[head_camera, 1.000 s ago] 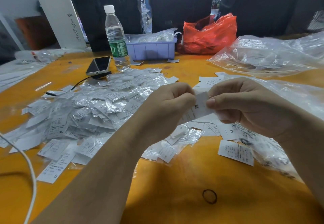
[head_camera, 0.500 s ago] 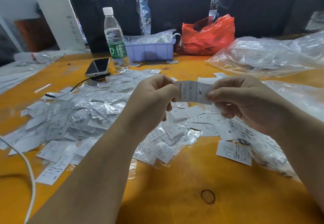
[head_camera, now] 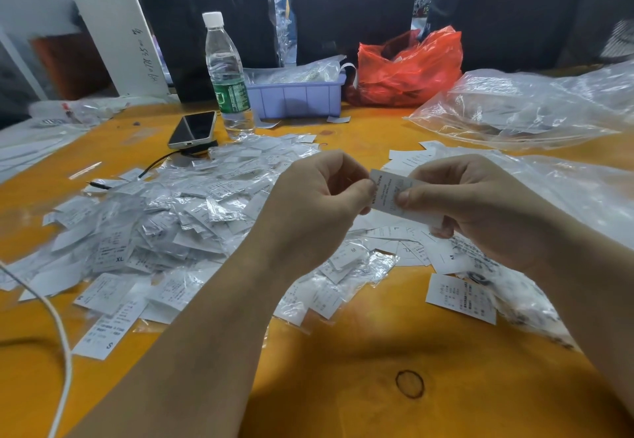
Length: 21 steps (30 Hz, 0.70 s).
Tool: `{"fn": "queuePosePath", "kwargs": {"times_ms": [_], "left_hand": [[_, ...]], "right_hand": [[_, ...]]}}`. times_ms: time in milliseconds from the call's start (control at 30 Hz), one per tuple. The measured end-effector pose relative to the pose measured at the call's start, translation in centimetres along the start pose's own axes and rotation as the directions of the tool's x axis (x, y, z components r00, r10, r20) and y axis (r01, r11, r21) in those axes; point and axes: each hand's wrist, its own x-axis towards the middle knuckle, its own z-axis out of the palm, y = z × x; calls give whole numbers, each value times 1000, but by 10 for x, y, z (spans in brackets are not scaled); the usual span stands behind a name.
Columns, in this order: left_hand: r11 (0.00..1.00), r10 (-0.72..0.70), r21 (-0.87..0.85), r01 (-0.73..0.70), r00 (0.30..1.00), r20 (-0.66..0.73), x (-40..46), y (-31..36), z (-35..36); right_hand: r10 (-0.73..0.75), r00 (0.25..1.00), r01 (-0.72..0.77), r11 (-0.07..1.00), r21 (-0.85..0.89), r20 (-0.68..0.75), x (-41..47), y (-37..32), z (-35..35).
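Both hands pinch 1 label (head_camera: 389, 194) above table.

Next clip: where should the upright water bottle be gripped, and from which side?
Likely round the clear body above its green label, coming from the front: the water bottle stands upright and capped, with the phone low on its left and the purple bin close on its right.

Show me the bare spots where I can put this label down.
The widest bare orange tabletop lies nearest you, around the dark ring, between the white cable and the loose white paper label at right. A narrower strip runs between the purple plastic bin and the heap of bagged white labels. That heap and the clear plastic bags are crowded.
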Motion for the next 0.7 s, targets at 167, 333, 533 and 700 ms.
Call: {"fn": "queuePosePath", "kwargs": {"times_ms": [167,333,533,700], "left_hand": [[1000,-2,21,2,1000,9,0,-1,2],[1000,3,21,-4,1000,14,1,-3,3],[997,47,66,-51,998,51,-2,0,3],[992,-90,94,85,995,48,4,-4,-6]], "right_hand": [[-5,1000,5,1000,-15,-12,0,1,3],[2,999,-3,1000,-14,-47,0,1,4],[3,1000,-3,999,33,-16,0,4,4],[77,996,-74,995,71,-42,3,2,-2]]}}
